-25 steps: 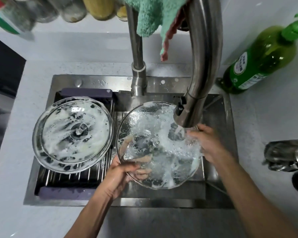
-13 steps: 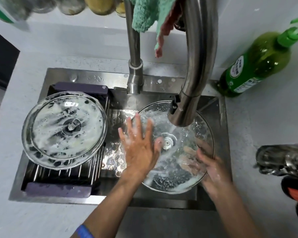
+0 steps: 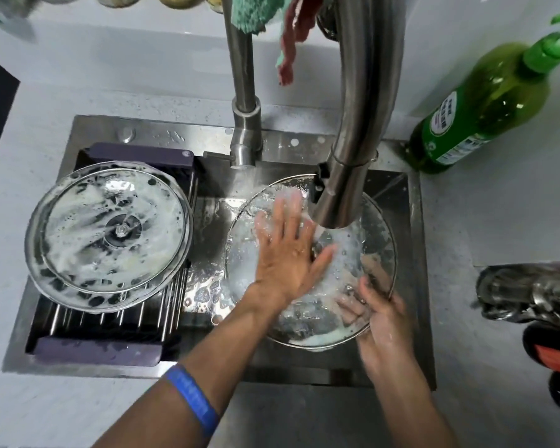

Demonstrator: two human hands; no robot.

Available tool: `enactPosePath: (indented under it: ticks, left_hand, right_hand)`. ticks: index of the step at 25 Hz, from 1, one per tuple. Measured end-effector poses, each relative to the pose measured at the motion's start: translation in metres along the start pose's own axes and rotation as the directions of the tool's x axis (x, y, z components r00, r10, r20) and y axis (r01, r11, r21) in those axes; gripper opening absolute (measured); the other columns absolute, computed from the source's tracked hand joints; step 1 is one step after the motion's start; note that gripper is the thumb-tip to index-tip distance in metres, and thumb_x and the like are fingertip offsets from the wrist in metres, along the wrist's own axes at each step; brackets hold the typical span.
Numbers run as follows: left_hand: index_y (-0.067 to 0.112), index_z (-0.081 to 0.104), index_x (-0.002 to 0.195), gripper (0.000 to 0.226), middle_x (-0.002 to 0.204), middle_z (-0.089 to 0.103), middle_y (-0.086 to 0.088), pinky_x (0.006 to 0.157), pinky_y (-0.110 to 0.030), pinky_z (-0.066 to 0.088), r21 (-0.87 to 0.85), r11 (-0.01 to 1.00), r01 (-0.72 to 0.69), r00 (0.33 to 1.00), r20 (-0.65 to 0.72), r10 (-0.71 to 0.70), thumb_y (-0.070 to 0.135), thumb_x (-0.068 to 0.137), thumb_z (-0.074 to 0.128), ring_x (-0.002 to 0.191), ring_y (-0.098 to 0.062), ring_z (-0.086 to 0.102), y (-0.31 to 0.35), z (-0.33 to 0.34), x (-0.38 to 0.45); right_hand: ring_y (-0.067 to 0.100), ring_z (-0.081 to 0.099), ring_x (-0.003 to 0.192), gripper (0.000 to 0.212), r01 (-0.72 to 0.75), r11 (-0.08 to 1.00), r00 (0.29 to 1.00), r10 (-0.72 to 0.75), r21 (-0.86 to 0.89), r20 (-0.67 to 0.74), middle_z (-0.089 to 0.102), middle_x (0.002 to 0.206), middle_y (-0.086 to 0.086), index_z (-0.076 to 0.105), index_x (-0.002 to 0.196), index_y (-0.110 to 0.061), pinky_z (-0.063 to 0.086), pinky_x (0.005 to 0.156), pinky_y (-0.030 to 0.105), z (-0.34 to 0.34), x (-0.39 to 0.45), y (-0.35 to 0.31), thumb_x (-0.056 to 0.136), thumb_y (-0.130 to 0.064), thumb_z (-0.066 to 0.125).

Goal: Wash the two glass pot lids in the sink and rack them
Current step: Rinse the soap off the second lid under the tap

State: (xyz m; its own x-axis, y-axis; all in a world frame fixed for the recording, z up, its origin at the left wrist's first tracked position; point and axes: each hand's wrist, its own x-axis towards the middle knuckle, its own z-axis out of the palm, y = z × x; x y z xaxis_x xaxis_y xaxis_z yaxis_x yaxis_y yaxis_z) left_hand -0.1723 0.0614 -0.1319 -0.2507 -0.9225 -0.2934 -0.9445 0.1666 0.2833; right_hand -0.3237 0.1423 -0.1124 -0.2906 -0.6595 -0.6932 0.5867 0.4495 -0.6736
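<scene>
At centre frame our left hand (image 3: 288,253) rubs flat-fingered over the lid (image 3: 369,240) under the faucet (image 3: 353,156); our right hand (image 3: 382,321) grips its lower-right rim. Soapy glass could slip. The second lid (image 3: 107,234) sits sudsy on the rack (image 3: 117,321), centre left.

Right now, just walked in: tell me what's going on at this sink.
A person is rinsing a glass pot lid under the running faucet. The left hand lies flat on the lid's surface with fingers spread, rubbing it, while the right hand grips the lid's near rim. The second glass lid sits on the roll-up rack across the sink's left side, still covered in suds. A green dish soap bottle stands on the counter to the right.
</scene>
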Motion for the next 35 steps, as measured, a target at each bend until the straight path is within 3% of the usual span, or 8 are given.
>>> enactPosePath:
  ticks: [4,8,10,12,20,26,31,35]
  left_hand:
    - [0.033,0.014,0.159,0.062,0.169,-0.004,-0.009,0.122,-0.050,-0.015,-0.003,0.988,-0.156,0.986,-0.062,0.155,0.061,0.104,0.015,0.153,-0.026,-0.021,0.007,-0.006,0.017]
    - [0.037,0.012,0.159,0.072,0.169,0.001,-0.006,0.123,-0.048,0.006,-0.400,0.887,0.231,0.907,-0.240,-0.345,0.063,0.099,0.042,0.154,-0.023,-0.005,-0.054,0.000,-0.036]
    - [0.034,0.041,0.148,0.067,0.158,0.040,-0.012,0.111,-0.055,0.042,-0.911,0.296,0.287,0.852,0.102,-0.513,0.047,0.088,0.069,0.141,-0.031,0.044,-0.067,-0.005,-0.055]
    - [0.028,0.067,0.124,0.043,0.132,0.066,-0.017,0.091,-0.053,0.058,-0.961,-0.133,0.243,0.866,0.276,-0.417,0.025,0.081,0.073,0.113,-0.033,0.068,-0.074,-0.011,-0.065]
    - [0.053,0.051,0.135,0.089,0.117,0.075,-0.010,0.073,-0.048,0.062,-0.959,-0.089,0.267,0.923,0.282,-0.262,-0.023,0.088,0.048,0.096,-0.042,0.074,-0.077,-0.043,-0.093]
    - [0.038,0.063,0.127,0.079,0.114,0.071,-0.028,0.060,-0.045,0.063,-0.835,-0.430,0.345,0.868,0.457,-0.192,-0.017,0.072,0.053,0.089,-0.054,0.071,-0.072,-0.055,-0.130]
    - [0.029,0.054,0.136,0.079,0.123,0.065,-0.032,0.070,-0.056,0.061,-0.662,-0.515,0.545,0.780,0.625,0.023,-0.016,0.071,0.056,0.092,-0.053,0.070,-0.075,-0.032,-0.129]
    - [0.019,0.053,0.136,0.068,0.121,0.068,-0.029,0.066,-0.045,0.064,-0.542,-0.576,0.613,0.689,0.722,0.054,-0.016,0.078,0.053,0.085,-0.039,0.076,-0.081,-0.011,-0.122]
  right_hand:
    - [0.036,0.074,0.094,0.032,-0.042,0.995,0.999,0.041,0.091,0.019,0.074,0.113,0.013,0.070,0.120,-0.023,0.061,0.062,0.038,-0.006,0.008,0.005,0.091,-0.013,0.059]
    - [0.029,0.074,0.095,0.033,-0.110,0.979,0.991,0.094,0.169,0.099,0.071,0.121,0.011,0.072,0.115,-0.030,0.061,0.071,0.038,-0.015,0.024,0.006,0.089,-0.016,0.057]
    - [0.029,0.075,0.090,0.027,-0.167,0.965,0.984,0.151,0.204,0.089,0.075,0.111,0.012,0.077,0.105,-0.024,0.061,0.071,0.041,-0.007,0.034,0.014,0.088,-0.014,0.059]
    - [0.028,0.075,0.089,0.021,-0.212,0.953,0.975,0.193,0.214,0.108,0.076,0.102,0.012,0.082,0.093,-0.015,0.061,0.069,0.041,0.006,0.041,0.021,0.088,-0.016,0.061]
    - [0.024,0.071,0.098,0.041,-0.238,0.929,0.969,0.249,-0.284,0.003,0.078,0.097,-0.001,0.078,0.099,-0.025,0.056,0.087,0.046,0.046,0.058,0.023,0.078,-0.060,0.073]
    - [0.033,0.059,0.114,0.050,-0.392,0.919,0.920,0.389,0.045,0.052,0.070,0.094,0.017,0.061,0.126,0.001,0.045,0.105,0.055,0.008,0.050,0.033,0.102,-0.039,0.044]
    - [0.043,0.057,0.123,0.048,-0.463,0.866,0.783,0.299,0.190,0.546,0.064,0.125,0.025,0.068,0.119,-0.004,0.036,0.108,0.063,0.015,0.017,0.049,0.083,-0.035,0.071]
    - [0.042,0.070,0.095,0.051,-0.437,0.869,0.876,0.352,0.232,0.329,0.070,0.115,0.022,0.075,0.105,-0.008,0.059,0.074,0.056,0.028,0.009,0.046,0.081,-0.052,0.069]
